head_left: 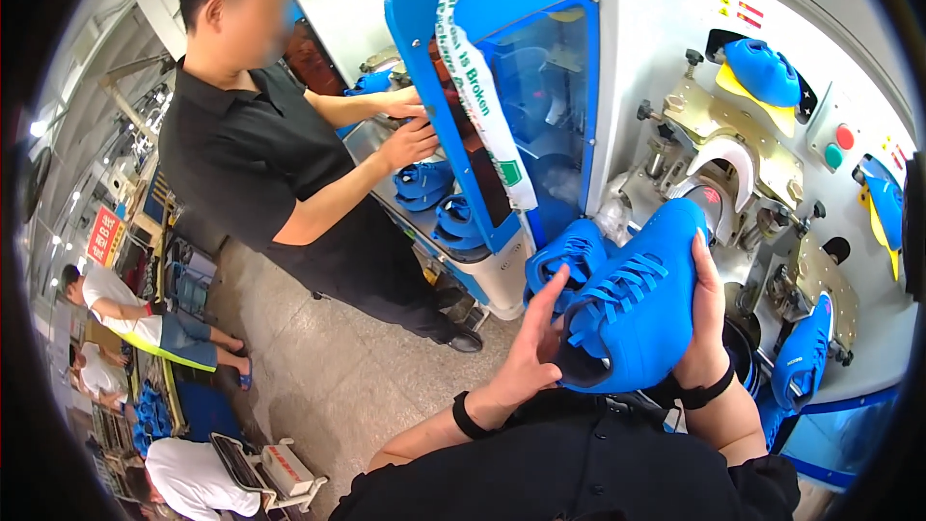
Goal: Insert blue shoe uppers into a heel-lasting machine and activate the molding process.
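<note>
A blue lace-up shoe (641,304) is held up in front of my chest, its toe pointing away and its opening toward me. My right hand (702,328) grips it along the right side, fingers partly hidden behind it. At the opening's left edge is my left hand (535,342), index finger stretched up and thumb apart near the heel; its other fingers are partly hidden. Just beyond, another blue shoe (577,249) sits lower down. To the right stands a shoe machine with metal clamps (738,140), a blue shoe upper (762,72) over a yellow form at its top.
At the lower right another blue shoe (803,352) hangs on the machine. A blue-framed door panel (540,87) stands ahead. Left of it, a co-worker in black (260,164) reaches into a neighbouring machine beside more blue shoes (422,185). Other people work far left, near a cart (289,473).
</note>
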Tool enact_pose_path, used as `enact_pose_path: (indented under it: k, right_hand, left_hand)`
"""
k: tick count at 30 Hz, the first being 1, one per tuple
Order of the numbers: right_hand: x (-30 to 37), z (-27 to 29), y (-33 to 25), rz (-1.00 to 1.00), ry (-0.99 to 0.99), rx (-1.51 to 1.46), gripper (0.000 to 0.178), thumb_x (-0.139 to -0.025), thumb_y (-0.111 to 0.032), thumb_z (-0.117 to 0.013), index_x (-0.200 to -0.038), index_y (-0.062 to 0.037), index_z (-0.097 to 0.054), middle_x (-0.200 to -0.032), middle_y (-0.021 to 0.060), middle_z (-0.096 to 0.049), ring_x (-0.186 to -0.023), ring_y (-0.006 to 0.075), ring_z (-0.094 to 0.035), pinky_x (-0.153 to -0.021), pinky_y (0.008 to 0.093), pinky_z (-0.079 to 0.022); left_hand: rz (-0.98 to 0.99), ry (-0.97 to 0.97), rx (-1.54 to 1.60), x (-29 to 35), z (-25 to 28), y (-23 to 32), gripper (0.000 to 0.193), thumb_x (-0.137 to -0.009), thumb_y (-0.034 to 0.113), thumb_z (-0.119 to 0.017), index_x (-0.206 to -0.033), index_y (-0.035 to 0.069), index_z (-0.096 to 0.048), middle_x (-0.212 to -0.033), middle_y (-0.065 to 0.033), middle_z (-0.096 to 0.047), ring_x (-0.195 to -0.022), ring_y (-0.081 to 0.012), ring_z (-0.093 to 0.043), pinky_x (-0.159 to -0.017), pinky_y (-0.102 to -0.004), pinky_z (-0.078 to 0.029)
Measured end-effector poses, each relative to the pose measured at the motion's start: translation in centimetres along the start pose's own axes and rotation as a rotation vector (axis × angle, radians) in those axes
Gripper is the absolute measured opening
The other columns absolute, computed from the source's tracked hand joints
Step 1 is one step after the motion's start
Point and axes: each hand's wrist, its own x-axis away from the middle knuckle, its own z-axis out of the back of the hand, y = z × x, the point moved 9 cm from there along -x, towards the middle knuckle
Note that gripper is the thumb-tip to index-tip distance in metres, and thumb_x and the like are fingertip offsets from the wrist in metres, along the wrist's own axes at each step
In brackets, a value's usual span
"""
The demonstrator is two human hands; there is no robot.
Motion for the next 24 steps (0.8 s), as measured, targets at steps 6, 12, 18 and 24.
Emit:
enact_pose_path:
  k: [6, 12, 18, 24]
  right_hand:
    - [0.0, 0.5, 0.7, 0.057, 0.044, 0.044, 0.051, -0.097, -0.04, -0.059, -0.134, -0.0059, -0.048, -0.119, 0.0135, -0.061, -0.103, 0.0275, -0.063, -0.093, 0.0426, -0.052]
    - [-0.4, 1.9, 0.1, 0.155, 0.118, 0.172, 0.048, -0.1, -0.037, -0.054, -0.133, -0.003, -0.05, -0.117, 0.0128, -0.063, -0.107, 0.0274, -0.063, -0.098, 0.0418, -0.05]
    - [0.5, 7.0, -2.2, 0.208, 0.161, 0.572, 0.034, -0.096, -0.024, -0.057, -0.128, -0.0116, -0.057, -0.098, -0.0009, -0.061, -0.083, 0.0095, -0.058, -0.067, 0.0245, -0.046]
    - [-0.4, 13.5, 4.5, -0.18, 0.263, 0.826, 0.048, -0.096, -0.023, -0.057, -0.14, -0.0082, -0.045, -0.125, 0.0084, -0.06, -0.106, 0.0204, -0.062, -0.086, 0.0365, -0.051]
  left_hand:
    - [-0.069, 0.071, 0.202, 1.1, 1.3, 1.8, 0.111, -0.067, 0.045, -0.089, -0.152, 0.015, -0.023, -0.163, -0.0184, 0.002, -0.149, -0.0344, -0.017, -0.117, -0.0514, -0.026]
    - [-0.222, 0.11, -0.438, -0.1, 1.3, 3.3, 0.06, -0.064, 0.015, -0.093, -0.104, 0.012, -0.048, -0.158, -0.0257, -0.023, -0.147, -0.0374, -0.025, -0.115, -0.0466, -0.026]
    - [-0.224, 0.315, -0.74, 0.1, 6.6, 4.5, 0.051, -0.067, 0.017, -0.09, -0.089, 0.009, -0.044, -0.153, -0.0282, -0.033, -0.135, -0.0342, -0.042, -0.109, -0.0446, -0.034]
    - [-0.022, 0.286, -0.818, -2.3, 7.0, 0.5, 0.056, -0.065, 0.014, -0.091, -0.093, 0.008, -0.043, -0.156, -0.0259, -0.029, -0.125, -0.0222, -0.049, -0.098, -0.0352, -0.044]
